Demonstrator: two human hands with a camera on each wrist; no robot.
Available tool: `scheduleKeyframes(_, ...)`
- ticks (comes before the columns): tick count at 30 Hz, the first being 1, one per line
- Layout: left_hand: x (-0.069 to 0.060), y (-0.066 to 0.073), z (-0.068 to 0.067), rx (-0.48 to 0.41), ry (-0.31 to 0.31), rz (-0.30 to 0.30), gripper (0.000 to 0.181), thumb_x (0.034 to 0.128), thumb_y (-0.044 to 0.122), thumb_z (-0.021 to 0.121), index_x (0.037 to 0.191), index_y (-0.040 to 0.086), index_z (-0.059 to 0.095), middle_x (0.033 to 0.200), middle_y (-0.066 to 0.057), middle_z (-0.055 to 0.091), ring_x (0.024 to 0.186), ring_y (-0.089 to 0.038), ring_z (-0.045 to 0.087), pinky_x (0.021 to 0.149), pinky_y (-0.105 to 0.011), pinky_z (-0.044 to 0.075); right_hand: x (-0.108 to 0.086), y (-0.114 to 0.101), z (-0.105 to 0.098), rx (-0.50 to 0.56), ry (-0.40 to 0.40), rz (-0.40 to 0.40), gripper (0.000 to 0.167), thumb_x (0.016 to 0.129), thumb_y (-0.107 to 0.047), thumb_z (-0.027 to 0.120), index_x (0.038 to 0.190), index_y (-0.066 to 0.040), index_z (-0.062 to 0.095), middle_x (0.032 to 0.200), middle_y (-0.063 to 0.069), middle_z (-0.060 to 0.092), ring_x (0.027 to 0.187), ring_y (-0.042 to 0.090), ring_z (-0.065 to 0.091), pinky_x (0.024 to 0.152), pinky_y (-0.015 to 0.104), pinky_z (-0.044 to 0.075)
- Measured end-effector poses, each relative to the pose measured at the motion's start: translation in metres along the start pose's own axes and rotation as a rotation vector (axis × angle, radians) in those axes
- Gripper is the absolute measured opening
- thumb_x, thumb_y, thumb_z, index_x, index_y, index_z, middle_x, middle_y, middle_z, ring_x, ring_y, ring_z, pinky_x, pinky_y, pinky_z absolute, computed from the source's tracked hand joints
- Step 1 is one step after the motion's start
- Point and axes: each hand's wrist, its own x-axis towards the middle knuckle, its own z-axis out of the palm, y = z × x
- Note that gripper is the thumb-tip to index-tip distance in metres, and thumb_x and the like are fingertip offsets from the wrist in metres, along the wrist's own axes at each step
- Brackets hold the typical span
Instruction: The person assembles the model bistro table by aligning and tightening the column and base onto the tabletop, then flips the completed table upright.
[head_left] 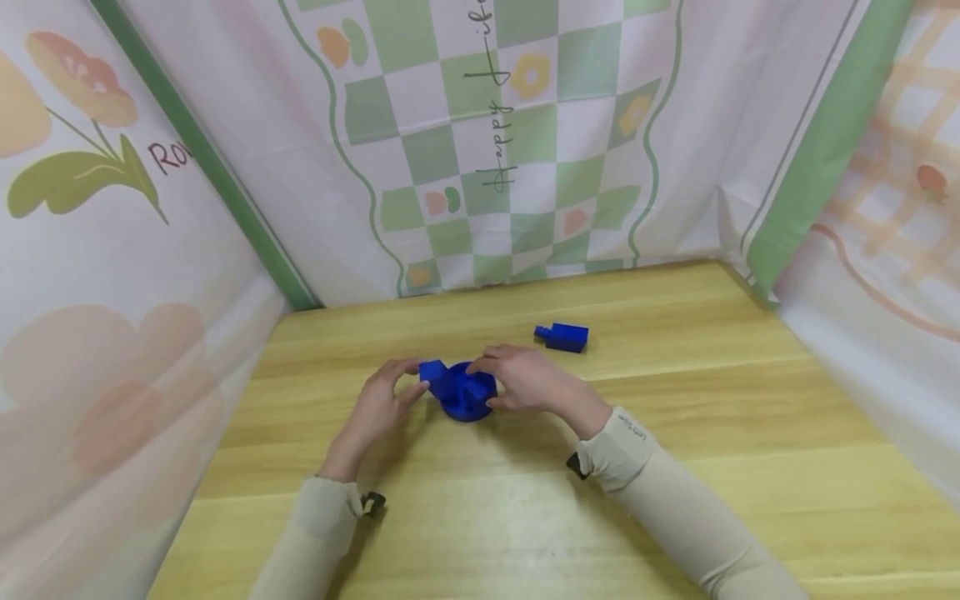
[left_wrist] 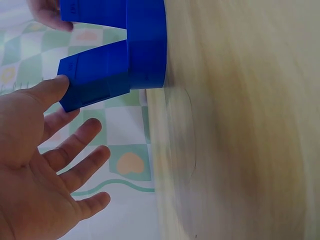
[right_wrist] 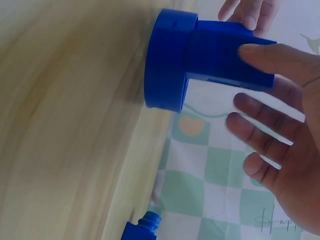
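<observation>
Round base: on the table before me; blocks and fingers cover much of its inside.
Left block: tilted outward above the base's rim; its lower end is lost behind the wall, and its small marks are too faint to read.
Right block: rises from the base, partly covered by my fingers.
Left hand: I pinch the left block's upper end between thumb and forefinger, other fingers spread.
Right hand: I pinch the right block likewise, my forefinger mostly hidden behind it.
Bottle-shaped piece: lies beyond the base, rightward; cut off in the right wrist view.
Checked cloth: behind the table, lettering cropped at the top.
</observation>
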Motion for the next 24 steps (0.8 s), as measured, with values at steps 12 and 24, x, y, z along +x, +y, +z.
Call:
scheduleKeyframes(12, 0.002, 0.003, 0.005, 0.018, 0.045, -0.082, 0.044, 0.0973, 0.040, 0.064, 0.133, 0.014, 0.061, 0.122, -0.012, 0.067, 0.120, -0.034, 0.061, 0.108, -0.053, 0.046, -0.005, 0.012, -0.002, 0.096, -0.082, 0.148, 0.058, 0.088, -0.024, 0.075, 0.142, -0.018, 0.055, 0.139, 0.010, 0.058, 0.127, 0.031, 0.058, 0.101, 0.049, 0.052)
scheduleKeyframes(24, 0.012, 0.016, 0.016, 0.141, 0.121, -0.215, 0.059, 0.0859, 0.064, 0.066, 0.115, 0.013, 0.069, 0.113, -0.007, 0.072, 0.110, -0.031, 0.065, 0.109, -0.050, 0.039, -0.006, 0.016, -0.001, 0.082, -0.075, 0.163, 0.056, 0.091, -0.028, 0.072, 0.143, -0.019, 0.053, 0.142, 0.010, 0.055, 0.131, 0.032, 0.055, 0.106, 0.049, 0.049)
